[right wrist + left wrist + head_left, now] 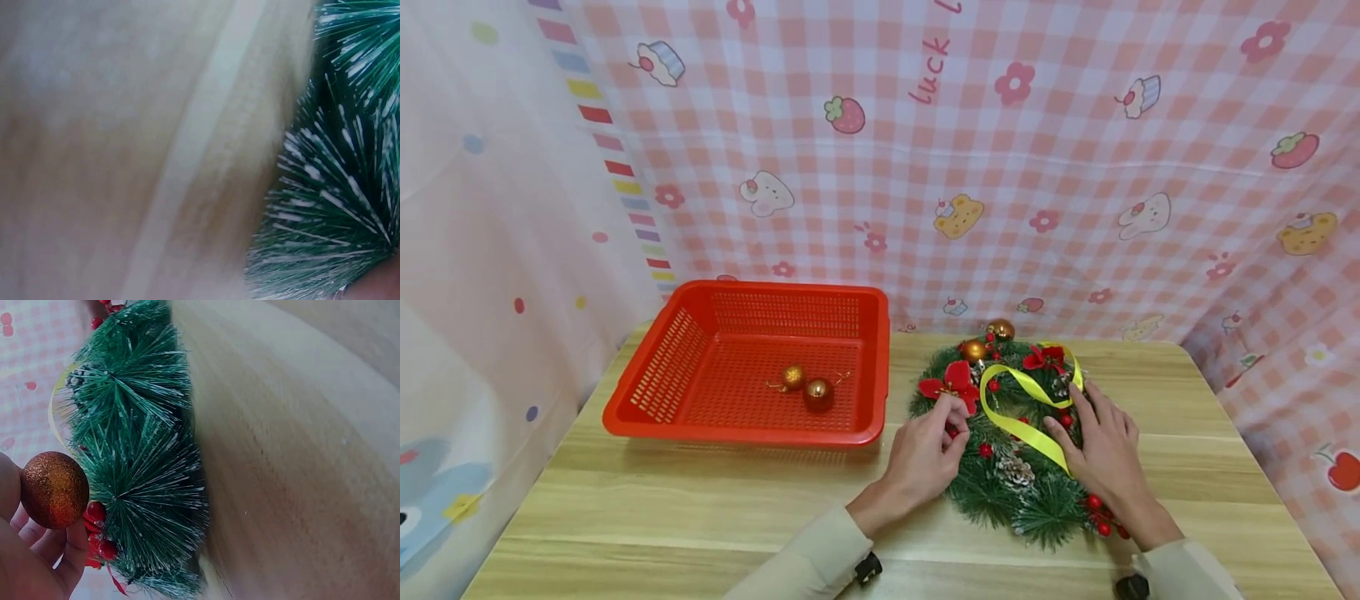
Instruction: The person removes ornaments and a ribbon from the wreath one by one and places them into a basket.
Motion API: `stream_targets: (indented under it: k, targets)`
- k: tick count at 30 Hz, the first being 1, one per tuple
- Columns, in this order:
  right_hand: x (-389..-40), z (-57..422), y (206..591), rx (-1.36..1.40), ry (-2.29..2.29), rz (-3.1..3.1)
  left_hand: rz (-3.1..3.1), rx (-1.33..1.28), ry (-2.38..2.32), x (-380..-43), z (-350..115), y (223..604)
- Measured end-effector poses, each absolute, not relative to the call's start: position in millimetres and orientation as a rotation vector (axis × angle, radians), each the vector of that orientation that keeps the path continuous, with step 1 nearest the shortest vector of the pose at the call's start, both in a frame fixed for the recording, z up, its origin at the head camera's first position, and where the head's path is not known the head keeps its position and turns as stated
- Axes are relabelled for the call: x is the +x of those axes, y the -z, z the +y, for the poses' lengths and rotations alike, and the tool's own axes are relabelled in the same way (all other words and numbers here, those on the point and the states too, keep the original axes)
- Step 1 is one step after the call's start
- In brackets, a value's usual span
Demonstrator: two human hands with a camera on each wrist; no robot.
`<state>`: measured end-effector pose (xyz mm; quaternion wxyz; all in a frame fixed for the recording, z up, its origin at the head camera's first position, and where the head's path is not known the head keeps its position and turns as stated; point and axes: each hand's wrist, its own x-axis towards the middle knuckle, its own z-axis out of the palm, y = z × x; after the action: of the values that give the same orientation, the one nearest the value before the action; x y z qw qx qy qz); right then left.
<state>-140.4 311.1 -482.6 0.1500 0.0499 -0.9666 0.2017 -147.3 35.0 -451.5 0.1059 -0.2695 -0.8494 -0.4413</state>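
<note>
A green pine wreath [1052, 504] lies on the table, trimmed with red flowers, berries, pinecones and copper baubles [973, 350]. My left hand [925, 450] is over the wreath's left side, close to a red velvet flower [957, 385]. In the left wrist view its thumb and fingers hold a glittery copper bauble [55, 489], which the hand hides in the head view. My right hand [1105, 450] rests on the wreath's right side with fairly straight fingers, right at a looping yellow ribbon [1037, 437]. Pine needles [344, 206] fill the right edge of the right wrist view.
A red plastic basket [747, 433] stands left of the wreath. Inside it are a glittery gold bauble [792, 377] and a shiny copper one [818, 393]. Behind the wooden table [700, 508] hangs a pink checked curtain [887, 183].
</note>
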Motion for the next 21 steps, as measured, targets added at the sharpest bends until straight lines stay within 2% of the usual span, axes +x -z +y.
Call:
stream_targets:
  k: [15, 21]
  targets:
    - [-142, 311, 483, 0.150, -0.634, -2.782, -2.448, -0.718, 1.767, -143, 16, 423]
    - [-141, 309, 482, 0.151, -0.638, -2.779, -2.416, -0.695, 1.820, -143, 4, 410]
